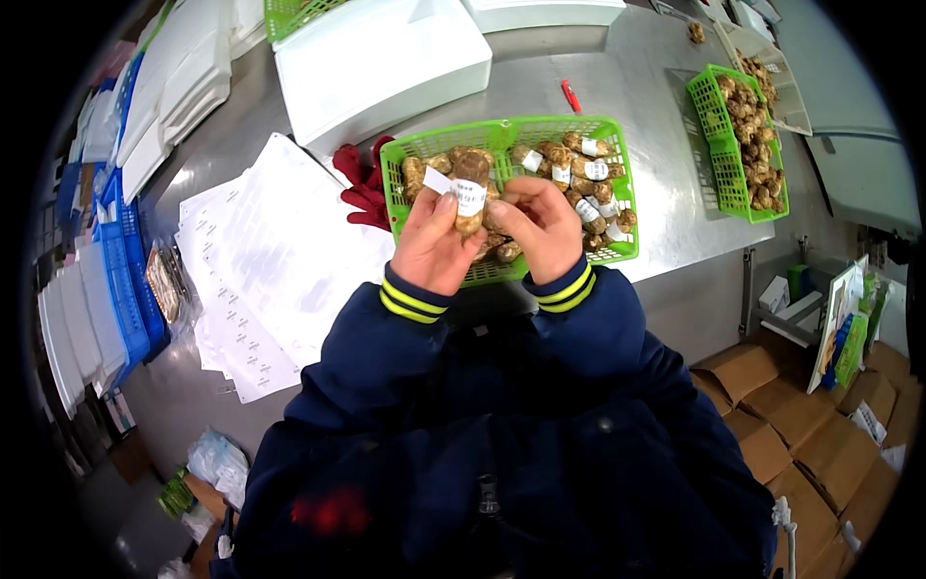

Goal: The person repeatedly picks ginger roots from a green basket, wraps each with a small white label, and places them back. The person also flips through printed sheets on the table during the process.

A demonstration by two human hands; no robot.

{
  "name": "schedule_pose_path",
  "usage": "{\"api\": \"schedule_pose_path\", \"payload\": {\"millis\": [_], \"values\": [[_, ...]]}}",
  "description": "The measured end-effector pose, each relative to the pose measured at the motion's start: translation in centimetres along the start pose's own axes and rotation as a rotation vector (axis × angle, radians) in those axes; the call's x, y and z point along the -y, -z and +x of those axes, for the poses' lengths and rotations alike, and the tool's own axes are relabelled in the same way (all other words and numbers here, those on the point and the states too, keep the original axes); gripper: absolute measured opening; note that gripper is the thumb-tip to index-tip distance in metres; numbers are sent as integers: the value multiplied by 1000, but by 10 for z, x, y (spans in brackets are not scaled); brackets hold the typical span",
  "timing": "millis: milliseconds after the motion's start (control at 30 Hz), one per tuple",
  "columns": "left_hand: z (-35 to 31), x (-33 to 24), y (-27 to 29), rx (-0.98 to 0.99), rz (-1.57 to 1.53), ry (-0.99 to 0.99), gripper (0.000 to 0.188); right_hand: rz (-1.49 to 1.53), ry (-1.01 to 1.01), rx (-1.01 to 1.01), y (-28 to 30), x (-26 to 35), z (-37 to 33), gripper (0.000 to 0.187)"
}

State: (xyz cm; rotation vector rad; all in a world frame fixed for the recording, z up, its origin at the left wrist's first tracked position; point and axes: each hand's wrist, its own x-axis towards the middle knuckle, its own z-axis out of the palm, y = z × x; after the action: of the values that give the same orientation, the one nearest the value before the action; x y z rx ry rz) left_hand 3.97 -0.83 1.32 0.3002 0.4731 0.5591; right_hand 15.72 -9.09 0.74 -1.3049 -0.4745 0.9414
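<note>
A brown, oblong tuber (pixel 470 170), resembling taro, is held up over a green plastic basket (pixel 511 129). My left hand (pixel 431 241) is closed round its lower left side. A white printed label (pixel 470 197) wraps across the tuber, and a paper flap (pixel 437 180) sticks out to its left. Fingers curled, my right hand (pixel 542 224) presses its thumb tip against the tuber's right edge by the label. Bare tubers (pixel 413 174) lie in the basket's left part, partly hidden by my hands. Several labelled tubers (pixel 596 171) fill the right part.
Printed label sheets (pixel 275 261) spread over the metal table (pixel 666 125) at left, with dark red gloves (pixel 365 193) by the basket. Behind stand white foam boxes (pixel 381 68) and a red pen (pixel 571 96). At right is another green basket (pixel 725 159) of tubers; cardboard boxes (pixel 786 415) lie below.
</note>
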Motion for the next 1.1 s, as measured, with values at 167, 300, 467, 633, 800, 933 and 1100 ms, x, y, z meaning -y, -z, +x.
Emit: {"api": "schedule_pose_path", "payload": {"millis": [167, 300, 467, 633, 800, 933, 1100], "values": [[9, 7, 2, -74, 176, -146, 19, -637, 492, -71, -26, -2, -12, 40], [8, 15, 1, -90, 122, -191, 32, -605, 428, -181, -30, -12, -14, 41], [4, -2, 5, -104, 176, -165, 27, -567, 443, -134, -25, -8, -15, 42], [3, -13, 9, -15, 247, -165, 28, -59, 149, 63, -18, -8, -13, 38], [4, -29, 11, 88, 226, 14, 31, 212, -9, 290, -2, 1, -12, 35], [5, -28, 7, 212, 284, 66, 43, 601, -228, 383, 2, -4, -14, 34], [9, -22, 7, 374, 242, 258, 62, 984, -518, 526, 2, -13, -23, 53]]}}
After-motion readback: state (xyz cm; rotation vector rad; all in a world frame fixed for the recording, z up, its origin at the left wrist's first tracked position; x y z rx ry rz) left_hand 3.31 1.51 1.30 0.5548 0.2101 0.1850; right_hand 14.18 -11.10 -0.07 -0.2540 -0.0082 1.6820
